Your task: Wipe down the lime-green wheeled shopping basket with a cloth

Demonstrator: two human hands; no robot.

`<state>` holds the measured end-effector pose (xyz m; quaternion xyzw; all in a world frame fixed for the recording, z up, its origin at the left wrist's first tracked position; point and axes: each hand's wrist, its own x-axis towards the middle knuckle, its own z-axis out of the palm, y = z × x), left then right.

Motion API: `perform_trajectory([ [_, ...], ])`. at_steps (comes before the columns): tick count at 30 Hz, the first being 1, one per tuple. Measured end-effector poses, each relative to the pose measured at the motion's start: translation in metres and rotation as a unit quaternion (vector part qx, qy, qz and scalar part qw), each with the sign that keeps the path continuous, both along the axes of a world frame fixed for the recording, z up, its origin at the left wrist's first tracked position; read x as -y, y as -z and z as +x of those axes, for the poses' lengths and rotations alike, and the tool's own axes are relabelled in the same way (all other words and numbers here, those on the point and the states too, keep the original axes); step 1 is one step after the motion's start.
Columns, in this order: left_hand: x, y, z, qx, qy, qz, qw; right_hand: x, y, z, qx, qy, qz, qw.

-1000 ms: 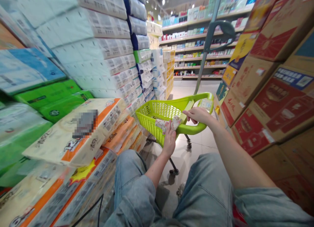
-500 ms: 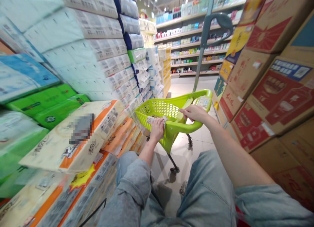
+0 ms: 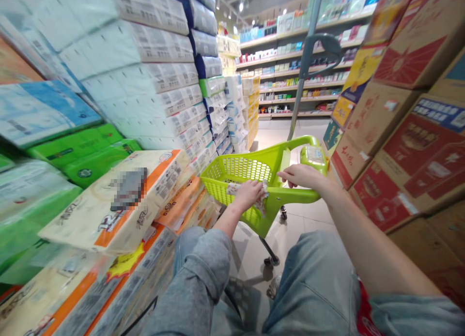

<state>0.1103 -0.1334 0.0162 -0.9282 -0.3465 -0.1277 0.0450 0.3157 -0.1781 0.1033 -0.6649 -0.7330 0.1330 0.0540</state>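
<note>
A lime-green shopping cart (image 3: 290, 196) with a perforated basket stands in front of my knees. My left hand (image 3: 249, 194) is closed over the basket's near rim, pressing a white patterned cloth (image 3: 262, 200) against it. Part of the cloth hangs down outside the rim, and another part shows on the inner side. My right hand (image 3: 300, 175) is at the handle end, its fingers curled by the pale green flap (image 3: 285, 162). The fingers seem to grip the cart there, though their undersides are hidden.
Stacked tissue packs (image 3: 160, 74) rise on the left, with a blurred-out dark object (image 3: 129, 188) on a nearer pack (image 3: 80, 215). Cartons (image 3: 410, 147) line the right. A grey metal pole (image 3: 301, 79) stands beyond the cart. Stocked shelves (image 3: 286, 74) fill the back.
My left hand and the cloth have moved right along the rim toward the handle. More cloth now hangs outside. The cart's handle end has shifted right, and my right hand has moved with it.
</note>
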Motion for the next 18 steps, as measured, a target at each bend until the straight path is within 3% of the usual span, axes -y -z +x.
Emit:
perform_trajectory([
  [2, 0.003, 0.001, 0.007, -0.005, -0.011, 0.010, 1.000, 0.004, 0.004, -0.017, 0.040, 0.001, 0.004, 0.999],
  [5, 0.004, 0.001, 0.015, -0.008, -0.017, 0.012, 1.000, 0.011, 0.011, -0.033, 0.114, 0.054, 0.048, 0.991],
  [11, -0.005, 0.009, 0.016, 0.009, -0.027, -0.008, 1.000, 0.015, 0.014, -0.029, 0.119, 0.084, 0.071, 0.987],
  [18, -0.029, 0.033, -0.024, 0.006, -0.070, -0.012, 0.997, 0.017, 0.015, -0.021, 0.114, 0.074, 0.065, 0.989],
])
